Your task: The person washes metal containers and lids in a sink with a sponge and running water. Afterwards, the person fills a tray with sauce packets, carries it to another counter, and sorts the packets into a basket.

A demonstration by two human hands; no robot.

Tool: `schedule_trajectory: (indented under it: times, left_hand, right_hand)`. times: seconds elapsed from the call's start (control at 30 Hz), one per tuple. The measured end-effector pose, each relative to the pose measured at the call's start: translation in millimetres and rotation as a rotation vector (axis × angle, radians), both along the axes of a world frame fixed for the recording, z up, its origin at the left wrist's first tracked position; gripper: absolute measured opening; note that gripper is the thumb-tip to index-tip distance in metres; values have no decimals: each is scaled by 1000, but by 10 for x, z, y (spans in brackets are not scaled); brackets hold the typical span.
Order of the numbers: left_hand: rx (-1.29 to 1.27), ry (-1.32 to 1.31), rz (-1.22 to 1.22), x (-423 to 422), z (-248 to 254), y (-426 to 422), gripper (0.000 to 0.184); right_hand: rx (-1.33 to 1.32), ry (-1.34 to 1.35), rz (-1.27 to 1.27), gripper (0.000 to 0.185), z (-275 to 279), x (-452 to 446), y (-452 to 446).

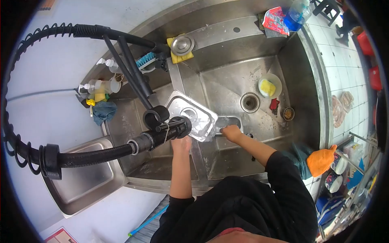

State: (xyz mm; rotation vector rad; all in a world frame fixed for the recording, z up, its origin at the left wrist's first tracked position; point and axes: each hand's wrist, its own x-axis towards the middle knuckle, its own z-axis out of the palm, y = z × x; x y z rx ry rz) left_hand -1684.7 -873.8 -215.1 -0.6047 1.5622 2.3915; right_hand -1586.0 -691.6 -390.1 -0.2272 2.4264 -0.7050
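Note:
A shiny rectangular metal lid or shallow tray (206, 117) is tilted over the divider between two sink basins, with water on its surface. My left hand (181, 144) is at its lower left edge, below the black spray head (182, 126); its fingers are mostly hidden. Just right of the tray, my right hand (231, 133) is closed on the near edge of a small rectangular metal pan (229, 120), which lies partly beneath the tray's right side.
The right basin (219, 81) holds a drain (250, 102), a bowl with a yellow sponge (268, 87) and a small round cup (288, 114). A black hose (97, 157) crosses from the left. An orange cloth (321, 160) hangs at the right edge.

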Motion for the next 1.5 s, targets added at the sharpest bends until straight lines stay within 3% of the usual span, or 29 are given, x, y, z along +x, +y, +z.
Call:
schedule_trajectory:
  times: [0.07, 0.13, 0.17, 0.27, 0.33, 0.4, 0.5, 0.53, 0.6, 0.63, 0.67, 0.73, 0.77, 0.8, 0.83, 0.87, 0.93, 0.97, 1.1, 1.27, 1.33, 1.5]
  left_hand:
    - [10, 58, 2, 21, 187, -70, 25]
    - [-339, 67, -75, 23, 394, -62, 27]
    - [-419, 24, -84, 40, 388, -112, 33]
    - [-595, 96, -195, 107, 414, 79, 38]
    - [-601, 1, -214, 124, 290, 228, 42]
    - [-532, -40, -204, 146, 186, 412, 33]
    - [-400, -114, -262, 145, 45, 461, 39]
    - [-394, -119, -262, 188, 58, 478, 39]
    - [-515, -21, -573, 252, 134, 510, 38]
    - [-457, 147, -594, 316, 172, 591, 38]
    - [-571, 274, -678, 362, 232, 616, 36]
    - [-492, 167, -645, 382, 542, 759, 36]
    - [-489, 172, -635, 366, 644, 757, 36]
    - [-727, 480, -685, 299, 723, 727, 39]
    - [-962, 793, -718, 247, 776, 712, 44]
    - [-960, 790, -715, 253, 810, 710, 44]
    - [-1311, 1151, -812, 272, 857, 691, 52]
    - [-1444, 1217, -830, 278, 812, 634, 45]
    - [-1441, 1351, -829, 281, 933, 355, 36]
    - [-1654, 1384, -720, 425, 925, -363, 29]
    - [-1848, 1295, -554, 467, 891, -638, 28]
    - [-1976, 1083, -616, 486, 823, -1113, 32]
  right_hand:
    - [82, 90, 112, 29, 190, -46, -33]
    - [137, 243, 63, 21, 376, -140, 22]
    - [202, 208, 144, 12, 492, -223, 57]
    - [158, 294, 57, 12, 737, -361, 70]
    - [167, 264, 88, 12, 931, -410, 99]
    - [183, 231, 112, 12, 974, -419, 82]
    - [112, 173, -10, 11, 920, -286, 105]
    - [-39, 279, -75, 13, 922, -219, 148]
    - [-189, 391, -138, 15, 987, -141, 147]
    - [-611, 316, -509, 17, 1076, -105, 106]
    - [-679, 342, -581, 18, 1013, -91, 139]
    - [-820, 405, -714, 19, 1005, -99, 204]
    - [-334, 428, -254, 17, 1074, -105, 345]
    - [158, 425, 195, 15, 1165, -137, 449]
    - [100, 535, 186, 11, 1079, -119, 491]
    - [101, 533, 191, 11, 1055, -110, 502]
    - [152, 596, 209, 9, 1057, -121, 518]
    - [151, 601, 212, 9, 1065, -124, 506]
    - [64, 657, 108, 8, 1370, -224, 453]
    - [35, 655, 62, 15, 1772, -348, 372]
    - [-3, 693, 50, 18, 1961, -332, 324]
    - [-164, 695, 46, 28, 2362, -377, 225]
